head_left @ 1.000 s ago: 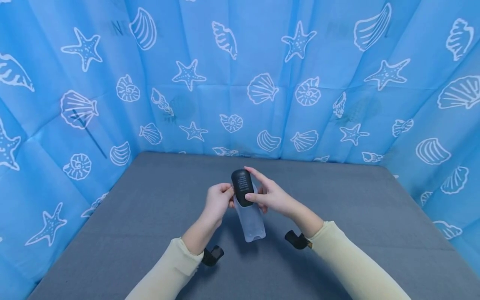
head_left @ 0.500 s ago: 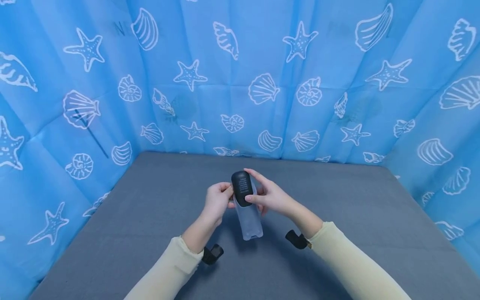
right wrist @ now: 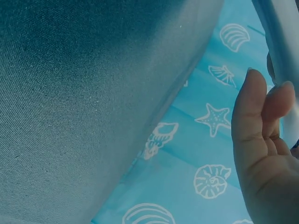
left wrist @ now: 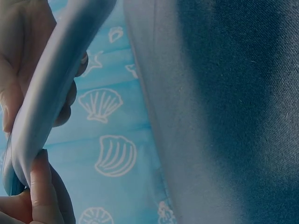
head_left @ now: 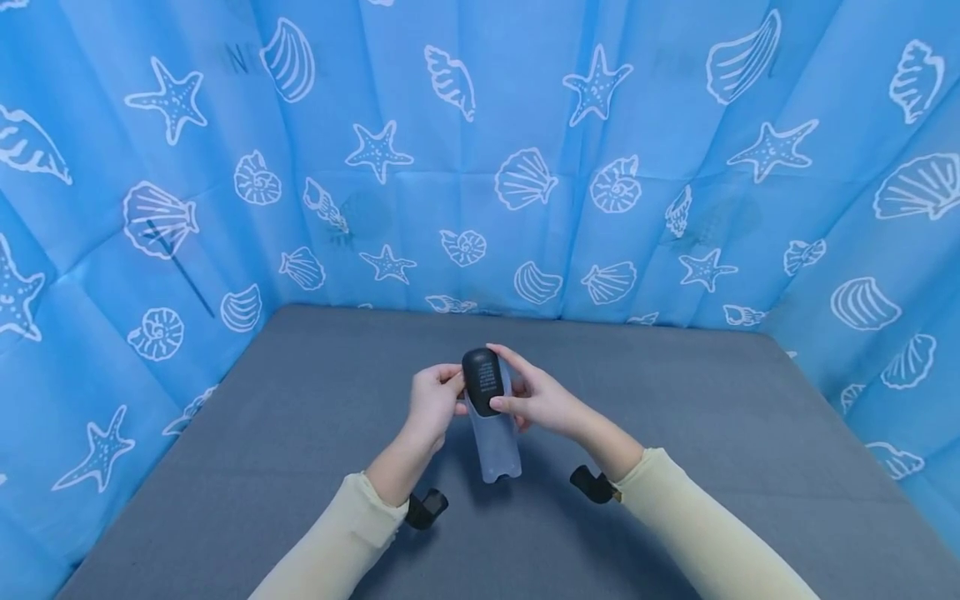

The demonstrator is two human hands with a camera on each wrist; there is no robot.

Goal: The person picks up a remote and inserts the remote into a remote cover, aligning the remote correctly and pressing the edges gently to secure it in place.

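Note:
A black, rounded, remote-like device (head_left: 482,379) with small pale print sits partly inside a long translucent sleeve (head_left: 497,450), held above the table. My left hand (head_left: 435,400) pinches the sleeve's upper left edge between thumb and fingers. My right hand (head_left: 551,404) holds the device and sleeve from the right: thumb on the device's face, index finger at its top, other fingers partly hidden behind. From the left wrist, the sleeve (left wrist: 51,79) appears side-on, gripped near its lower end. The right wrist view catches my right hand (right wrist: 264,154) beside the sleeve (right wrist: 282,37).
A grey cloth-covered table (head_left: 337,467) lies beneath. Blue curtains (head_left: 480,167) printed with white shells and starfish hang along its back and sides. Black wrist mounts (head_left: 425,509) jut from below both sleeves' cuffs.
The sleeve's lower end has swung slightly left. The device's top and my right hand have come down a little, while my left hand stays almost in place.

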